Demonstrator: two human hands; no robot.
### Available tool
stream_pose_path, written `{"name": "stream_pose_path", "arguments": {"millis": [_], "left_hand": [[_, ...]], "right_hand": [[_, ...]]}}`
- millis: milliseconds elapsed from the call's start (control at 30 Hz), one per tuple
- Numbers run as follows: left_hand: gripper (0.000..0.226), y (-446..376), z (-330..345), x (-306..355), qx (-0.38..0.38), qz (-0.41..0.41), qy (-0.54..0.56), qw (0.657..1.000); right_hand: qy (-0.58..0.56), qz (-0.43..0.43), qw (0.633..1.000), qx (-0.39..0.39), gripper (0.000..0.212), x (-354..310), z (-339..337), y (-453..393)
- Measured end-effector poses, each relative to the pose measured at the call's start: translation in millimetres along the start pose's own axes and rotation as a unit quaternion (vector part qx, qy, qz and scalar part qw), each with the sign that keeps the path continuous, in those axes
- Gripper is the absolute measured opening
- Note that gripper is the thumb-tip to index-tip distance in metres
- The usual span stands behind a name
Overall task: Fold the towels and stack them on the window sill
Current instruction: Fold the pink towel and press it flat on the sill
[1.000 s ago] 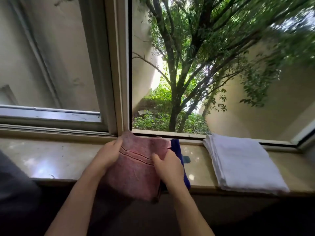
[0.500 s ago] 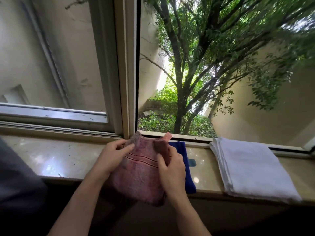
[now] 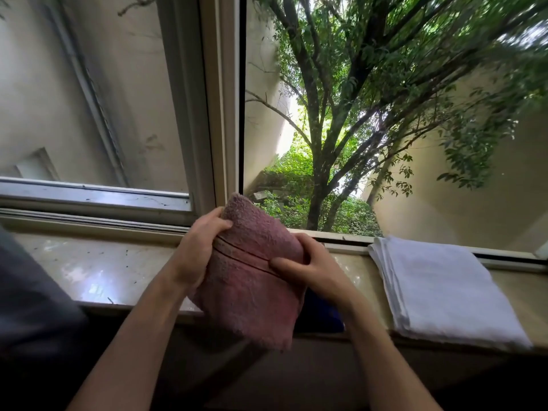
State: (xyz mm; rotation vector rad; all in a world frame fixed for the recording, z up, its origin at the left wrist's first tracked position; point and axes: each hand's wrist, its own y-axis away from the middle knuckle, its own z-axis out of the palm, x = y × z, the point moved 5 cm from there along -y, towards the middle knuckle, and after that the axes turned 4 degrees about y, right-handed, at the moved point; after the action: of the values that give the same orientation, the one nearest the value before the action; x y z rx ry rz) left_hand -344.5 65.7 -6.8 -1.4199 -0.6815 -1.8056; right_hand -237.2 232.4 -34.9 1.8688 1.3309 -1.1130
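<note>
Pink terry towel [image 3: 252,292], folded thick with dark stripes, gripped by left hand [image 3: 197,250] and right hand [image 3: 311,268].

1. A folded towel [image 3: 252,280] is held above the window sill's [image 3: 98,271] front edge, between the left hand [image 3: 197,250] and the right hand [image 3: 314,269].
2. Another towel [image 3: 321,314] lies on the sill, behind and under it.
3. A folded stack [image 3: 444,289] lies on the sill to the right, apart.
</note>
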Motion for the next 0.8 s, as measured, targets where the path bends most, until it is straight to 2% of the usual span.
{"name": "stream_pose_path", "arguments": {"millis": [67, 233, 400, 533, 600, 667, 800], "left_hand": [[0.038, -2, 4, 9, 0.005, 0.008, -0.005, 1.000], [0.017, -11, 15, 53, 0.018, 0.102, -0.174, 0.979], [0.014, -9, 22, 141, 0.073, 0.257, -0.220, 0.938], [0.021, 2, 30, 185, 0.078, 0.327, -0.241, 0.910], [0.023, 13, 30, 186, 0.074, 0.341, -0.228, 0.909], [0.024, 24, 26, 177, 0.072, 0.342, -0.214, 0.912], [0.022, 32, 13, 150, 0.056, 0.283, -0.223, 0.931]], "right_hand": [[-0.009, -0.023, 1.000, -0.013, 0.036, -11, -18, -6], [0.077, -0.135, 0.988, 0.014, 0.015, -72, -55, -18], [0.105, -0.210, 0.969, 0.071, 0.023, -146, -86, -35], [0.098, -0.270, 0.948, 0.140, 0.019, -195, -109, -36], [0.080, -0.288, 0.942, 0.151, 0.018, -201, -107, -27], [0.065, -0.292, 0.945, 0.132, 0.014, -194, -96, -14], [0.063, -0.271, 0.958, 0.068, 0.017, -168, -72, -4]]}}
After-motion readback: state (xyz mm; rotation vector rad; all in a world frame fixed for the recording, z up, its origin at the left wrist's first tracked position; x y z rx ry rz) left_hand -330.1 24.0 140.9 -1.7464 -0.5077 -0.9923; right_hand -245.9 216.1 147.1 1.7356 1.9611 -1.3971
